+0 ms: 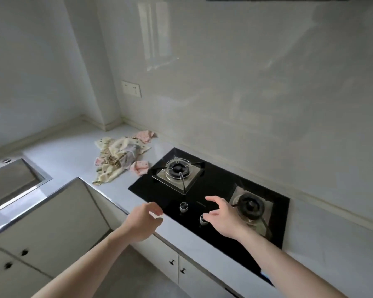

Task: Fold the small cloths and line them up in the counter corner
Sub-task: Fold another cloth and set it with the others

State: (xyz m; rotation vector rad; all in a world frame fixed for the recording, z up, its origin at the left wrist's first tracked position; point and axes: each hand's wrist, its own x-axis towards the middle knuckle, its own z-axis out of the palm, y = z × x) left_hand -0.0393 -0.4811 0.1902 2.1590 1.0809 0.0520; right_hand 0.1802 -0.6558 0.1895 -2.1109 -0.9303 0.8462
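We are looking at one heap of small cloths left of centre in the frame, and we are not managing to count its pieces, though at least two pink ones and several cream ones are showing. We are counting one black hob at centre right carrying two burners, the left burner and the right burner, and two knobs, the left knob and the right knob. We are also seeing one sink at the left edge, one wall socket in the upper left, four cabinet handles along the bottom, and two hands, the left hand and the right hand, low in the frame.
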